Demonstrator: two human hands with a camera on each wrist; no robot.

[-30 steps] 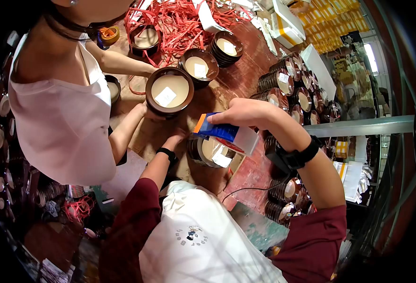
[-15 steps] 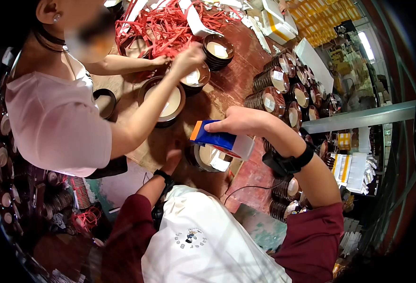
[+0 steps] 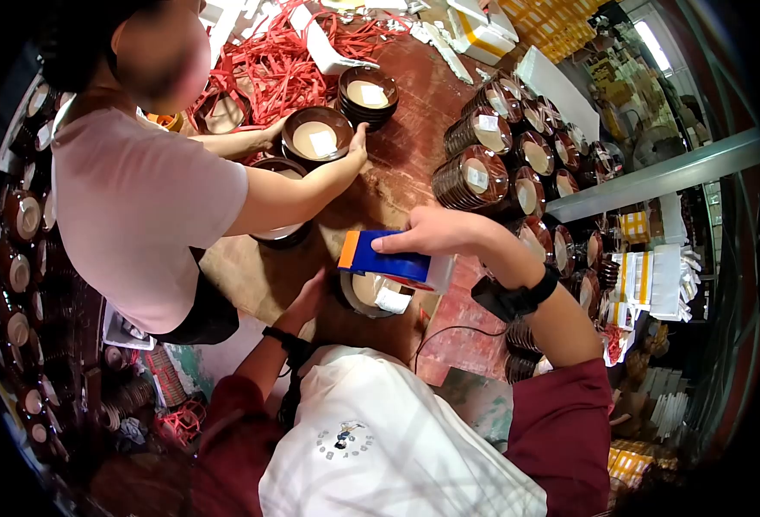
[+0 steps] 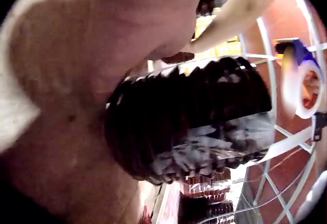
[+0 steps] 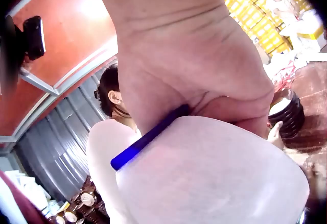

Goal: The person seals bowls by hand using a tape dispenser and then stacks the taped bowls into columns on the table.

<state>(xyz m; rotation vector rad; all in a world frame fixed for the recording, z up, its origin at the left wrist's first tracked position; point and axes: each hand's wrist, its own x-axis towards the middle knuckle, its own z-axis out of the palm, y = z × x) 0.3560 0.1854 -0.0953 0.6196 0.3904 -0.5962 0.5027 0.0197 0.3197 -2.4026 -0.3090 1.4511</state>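
My right hand [image 3: 445,231] grips a blue tape dispenser [image 3: 393,257] with an orange front edge and a wide roll of clear tape. It hangs above a stack of brown bowls [image 3: 364,300], overlapping it in the head view. A white label [image 3: 393,300] lies on the top bowl. In the right wrist view the pale tape roll [image 5: 214,173] fills the lower middle, under the palm. My left hand [image 3: 313,291] rests along the left side of the stack, its fingertips partly hidden. Shiny clear plastic [image 4: 225,137] covers part of the bowl stack in the left wrist view.
Across the table another person [image 3: 147,207] holds a labelled bowl [image 3: 318,135] with both hands. Beside it stands a bowl stack [image 3: 368,96], with red strips [image 3: 268,69] heaped behind. Wrapped bowl stacks [image 3: 475,177] lie at the right, near a metal bar [image 3: 656,177].
The other person has let go of the bowl near the left, reached across the table and taken hold of another bowl farther back. My hands keep nearly the same place at the stack.
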